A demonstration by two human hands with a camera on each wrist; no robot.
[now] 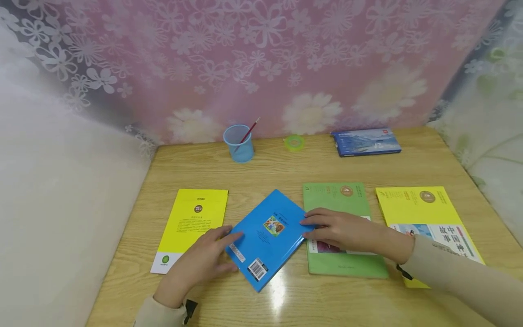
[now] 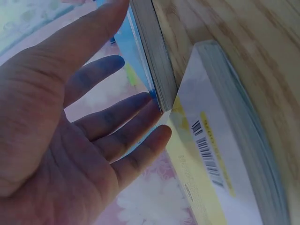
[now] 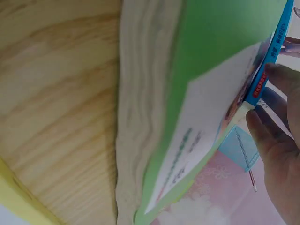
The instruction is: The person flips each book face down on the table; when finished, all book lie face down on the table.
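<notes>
- Light wood-grain surface [image 1: 286,168], glossy, with a glare patch near the front edge.
- Enclosed behind by a pink floral curtain [image 1: 261,63]; white lace drapes at both sides.
- At the back of the surface: translucent blue cup [image 1: 239,143] holding a red pencil [image 1: 249,131], green tape roll [image 1: 294,143], flat blue box [image 1: 365,141].
- In a row nearer the front: yellow booklet [image 1: 189,227] at left, green book [image 1: 341,231] right of centre, yellow book [image 1: 425,222] at far right.
- Blue book [image 1: 265,238] lying back cover up, turned at an angle, between the yellow booklet and the green book, its right corner over the green book's left edge.
- Left hand [image 1: 204,261] released, fingers extended and slightly spread, fingertips against the blue book's left edge; confirmed in the left wrist view [image 2: 70,154].
- Right hand [image 1: 345,229] flat over the green book, fingers straight, tips touching the blue book's right corner; nothing grasped.
</notes>
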